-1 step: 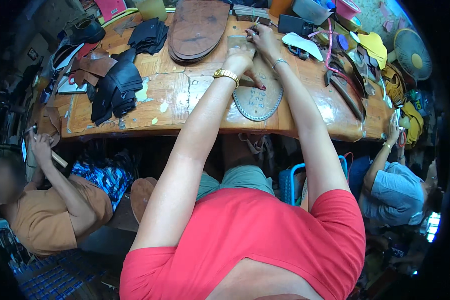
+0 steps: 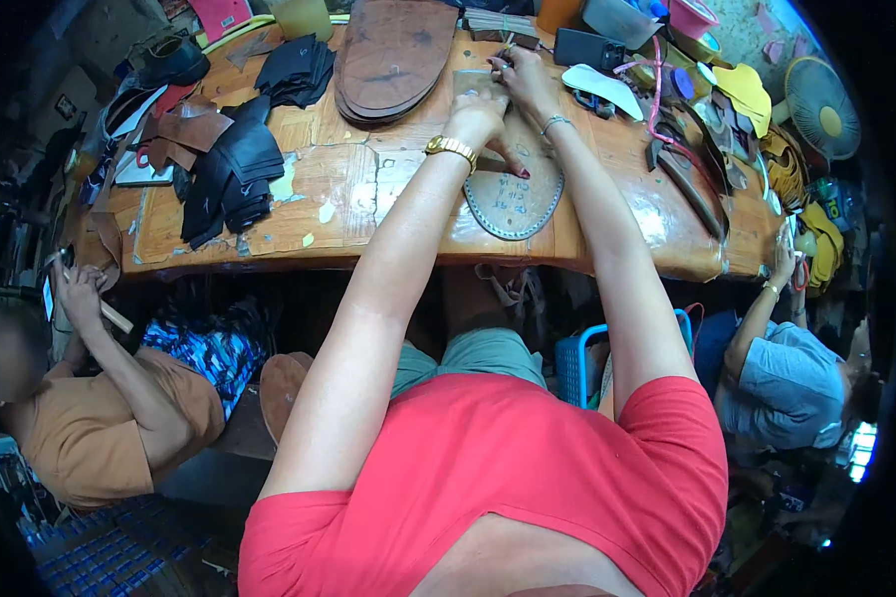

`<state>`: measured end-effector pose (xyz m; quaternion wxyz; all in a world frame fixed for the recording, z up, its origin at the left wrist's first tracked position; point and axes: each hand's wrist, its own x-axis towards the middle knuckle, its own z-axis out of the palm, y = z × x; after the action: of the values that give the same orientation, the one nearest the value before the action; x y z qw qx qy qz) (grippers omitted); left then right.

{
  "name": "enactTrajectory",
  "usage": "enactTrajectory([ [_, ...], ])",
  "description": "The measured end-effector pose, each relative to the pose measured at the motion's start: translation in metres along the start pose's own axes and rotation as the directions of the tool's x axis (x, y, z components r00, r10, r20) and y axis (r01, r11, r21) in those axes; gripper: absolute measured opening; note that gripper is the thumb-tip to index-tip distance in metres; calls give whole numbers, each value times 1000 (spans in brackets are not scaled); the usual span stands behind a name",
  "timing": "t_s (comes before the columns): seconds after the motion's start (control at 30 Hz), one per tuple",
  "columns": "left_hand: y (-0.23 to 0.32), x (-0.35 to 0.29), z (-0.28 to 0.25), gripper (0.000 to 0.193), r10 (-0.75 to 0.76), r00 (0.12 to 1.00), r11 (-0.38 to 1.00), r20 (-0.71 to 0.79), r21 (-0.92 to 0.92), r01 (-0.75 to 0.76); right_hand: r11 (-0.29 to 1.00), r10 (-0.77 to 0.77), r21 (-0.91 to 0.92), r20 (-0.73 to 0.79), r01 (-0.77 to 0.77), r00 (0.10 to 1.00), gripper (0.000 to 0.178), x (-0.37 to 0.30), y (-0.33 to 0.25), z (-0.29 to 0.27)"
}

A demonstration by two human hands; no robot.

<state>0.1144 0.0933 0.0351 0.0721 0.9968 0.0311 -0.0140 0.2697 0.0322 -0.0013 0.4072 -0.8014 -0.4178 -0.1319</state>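
Note:
A long template [image 2: 516, 211] with a rounded near end, a dotted rim and handwriting lies on the wooden table in front of me. My left hand [image 2: 476, 119] presses down on its upper part, thumb stretched toward the right and fingers spread. Past its far end, my right hand [image 2: 525, 78] has its fingers pinched together around something thin and small; its kind is too small to tell. The right wrist rests close to the template's right edge. Part of the template is hidden under both hands.
Brown sole-shaped leather pieces [image 2: 393, 60] are stacked beyond my left hand. Black leather pieces [image 2: 231, 174] lie farther left. A hammer-like tool [image 2: 689, 194], a white cut piece [image 2: 604, 90] and a black box [image 2: 587, 48] are at the right. People [image 2: 119, 418] sit on both sides.

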Motion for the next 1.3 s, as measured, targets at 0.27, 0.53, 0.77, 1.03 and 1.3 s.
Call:
enactTrajectory([
  [0.27, -2, 3, 1, 125, 6, 1000, 1000, 10, 29, -6, 996, -61, -60, -10, 61, 998, 22, 8, 3, 1],
  [0.53, -1, 1, 0, 127, 18, 1000, 1000, 18, 16, -19, 974, -66, -212, 66, 79, 996, 25, 10, 2, -1],
  [0.77, -4, 1, 2, 126, 4, 1000, 1000, 23, 6, -4, 971, -68, -218, 127, 94, 990, 24, -7, -5, -15],
  [1.03, -1, 0, 1, 123, -2, 999, 1000, 34, 19, 1, 970, -100, -213, 108, 122, 989, 22, -5, 5, -28],
  [1.3, -2, -1, 1, 121, 32, 999, 999, -6, 10, -32, 984, -75, -155, 123, 94, 990, 20, -8, 32, -44],
])
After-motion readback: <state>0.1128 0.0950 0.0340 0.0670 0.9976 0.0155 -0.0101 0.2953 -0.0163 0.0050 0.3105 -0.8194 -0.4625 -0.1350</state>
